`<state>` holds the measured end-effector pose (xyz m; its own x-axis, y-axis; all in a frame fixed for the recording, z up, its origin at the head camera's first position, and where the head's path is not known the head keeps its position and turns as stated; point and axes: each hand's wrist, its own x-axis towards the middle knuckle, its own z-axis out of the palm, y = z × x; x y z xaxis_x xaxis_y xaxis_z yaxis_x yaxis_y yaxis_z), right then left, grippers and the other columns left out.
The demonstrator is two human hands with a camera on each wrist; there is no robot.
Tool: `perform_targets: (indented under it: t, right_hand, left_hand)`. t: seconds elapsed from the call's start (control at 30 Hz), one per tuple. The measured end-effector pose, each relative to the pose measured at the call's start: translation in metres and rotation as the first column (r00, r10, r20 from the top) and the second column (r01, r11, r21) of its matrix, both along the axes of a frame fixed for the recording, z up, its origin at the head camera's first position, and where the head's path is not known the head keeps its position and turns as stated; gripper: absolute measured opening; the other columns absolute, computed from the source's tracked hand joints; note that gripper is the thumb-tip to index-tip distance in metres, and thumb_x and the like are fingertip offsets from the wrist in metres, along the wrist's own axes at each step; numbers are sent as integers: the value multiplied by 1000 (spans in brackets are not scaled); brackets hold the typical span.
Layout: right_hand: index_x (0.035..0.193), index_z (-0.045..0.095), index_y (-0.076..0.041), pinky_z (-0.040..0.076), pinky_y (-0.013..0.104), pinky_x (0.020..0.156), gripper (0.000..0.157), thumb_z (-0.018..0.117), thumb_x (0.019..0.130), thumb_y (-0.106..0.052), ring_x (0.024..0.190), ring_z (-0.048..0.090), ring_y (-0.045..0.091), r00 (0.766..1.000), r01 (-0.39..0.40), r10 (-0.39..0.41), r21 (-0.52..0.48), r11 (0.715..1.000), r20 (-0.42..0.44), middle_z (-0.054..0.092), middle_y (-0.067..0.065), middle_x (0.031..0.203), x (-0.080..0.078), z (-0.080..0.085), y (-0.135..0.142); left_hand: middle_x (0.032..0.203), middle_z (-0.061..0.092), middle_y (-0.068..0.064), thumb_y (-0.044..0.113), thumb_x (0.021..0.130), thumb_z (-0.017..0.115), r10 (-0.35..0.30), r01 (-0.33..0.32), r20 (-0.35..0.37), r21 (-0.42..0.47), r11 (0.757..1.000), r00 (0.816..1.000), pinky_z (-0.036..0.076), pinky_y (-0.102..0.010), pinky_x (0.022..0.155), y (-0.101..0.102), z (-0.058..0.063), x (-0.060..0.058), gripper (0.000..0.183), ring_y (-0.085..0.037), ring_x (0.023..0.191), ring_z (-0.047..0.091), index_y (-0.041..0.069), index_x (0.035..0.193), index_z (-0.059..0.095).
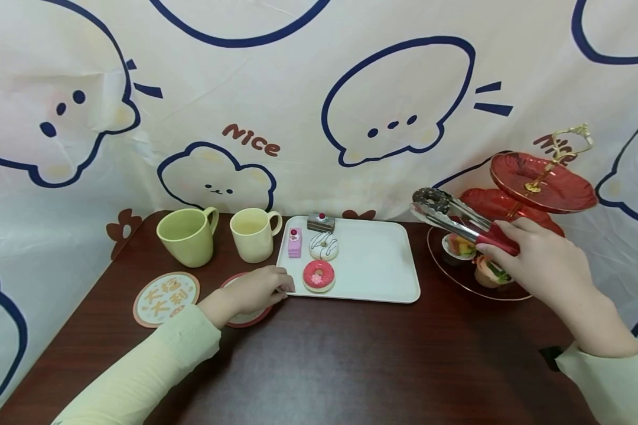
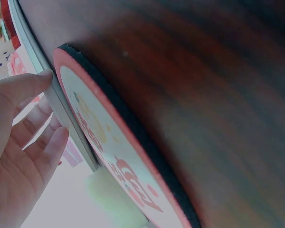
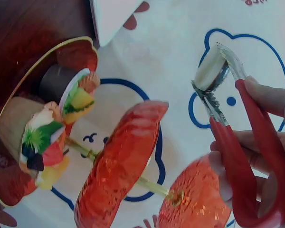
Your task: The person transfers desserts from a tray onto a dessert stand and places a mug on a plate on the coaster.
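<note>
My right hand (image 1: 544, 254) holds red-handled metal tongs (image 1: 498, 241), raised in front of the tiered stand. Between the tong tips is a dark speckled doughnut (image 1: 435, 199), its cream side (image 3: 210, 69) showing in the right wrist view. At the near left corner of the white tray (image 1: 374, 254), my left hand (image 1: 260, 289) pinches the rim, thumb (image 2: 40, 80) on the outer edge and fingers over the inside. On the tray's left half lie a pink doughnut (image 1: 319, 275), a white striped doughnut (image 1: 324, 245), a pink cake slice (image 1: 295, 242) and a chocolate cake slice (image 1: 321, 224).
A red tiered stand (image 1: 550, 183) stands at the right, fruit cupcakes (image 1: 490, 273) on its lowest plate. Left of the tray are a green mug (image 1: 188, 239) and a cream mug (image 1: 252, 236). Two round coasters (image 1: 166, 299) lie before them, one partly under my left arm.
</note>
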<state>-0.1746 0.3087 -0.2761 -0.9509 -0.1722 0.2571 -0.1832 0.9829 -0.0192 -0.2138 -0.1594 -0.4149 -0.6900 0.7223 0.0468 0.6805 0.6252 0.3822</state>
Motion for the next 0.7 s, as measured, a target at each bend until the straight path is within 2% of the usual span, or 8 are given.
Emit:
perform_targets:
  t: [0.13, 0.3, 0.43, 0.6, 0.7]
  right_hand:
    - [138, 55, 8, 52, 64, 66, 76, 69, 93, -52, 99, 55, 53, 997, 62, -62, -4, 998, 36, 53, 36, 128, 2, 1, 9]
    - [136, 53, 13, 52, 65, 70, 79, 71, 93, -51, 99, 54, 55, 991, 125, -125, 2, 992, 37, 52, 39, 124, 5, 1, 23]
    - [135, 52, 15, 49, 68, 75, 82, 68, 93, -54, 105, 51, 59, 984, 174, -174, -1, 985, 43, 48, 42, 127, 8, 1, 35]
    - [133, 52, 17, 46, 72, 80, 84, 64, 95, -57, 112, 47, 61, 978, 203, -203, -2, 979, 37, 46, 43, 131, 12, 0, 48]
    - [131, 52, 18, 45, 72, 81, 85, 63, 96, -58, 109, 48, 60, 977, 213, -212, -15, 977, 38, 47, 43, 128, 13, -2, 54]
  left_hand:
    - [95, 67, -3, -3, 92, 72, -3, 3, -5, 4, 1000, 1000, 56, -35, 83, 0, -1, 0, 15, -18, 91, 66, 8, 101, 75]
    - [94, 67, -3, -3, 91, 72, -7, 7, -12, 7, 1000, 1000, 56, -34, 82, 0, -2, 0, 15, -18, 91, 66, 8, 101, 75]
    - [95, 67, -3, -3, 91, 72, -5, 5, -9, 7, 1000, 1000, 56, -34, 82, 0, -2, -1, 15, -18, 91, 66, 8, 101, 75]
    - [95, 67, -3, -3, 91, 73, -10, 10, -20, 10, 1000, 1000, 56, -34, 82, -1, -3, -1, 15, -18, 91, 66, 8, 100, 74]
    - [95, 67, -3, -3, 91, 73, -6, 7, -19, 9, 1000, 1000, 56, -34, 82, -1, -3, -1, 14, -18, 91, 66, 9, 100, 74]
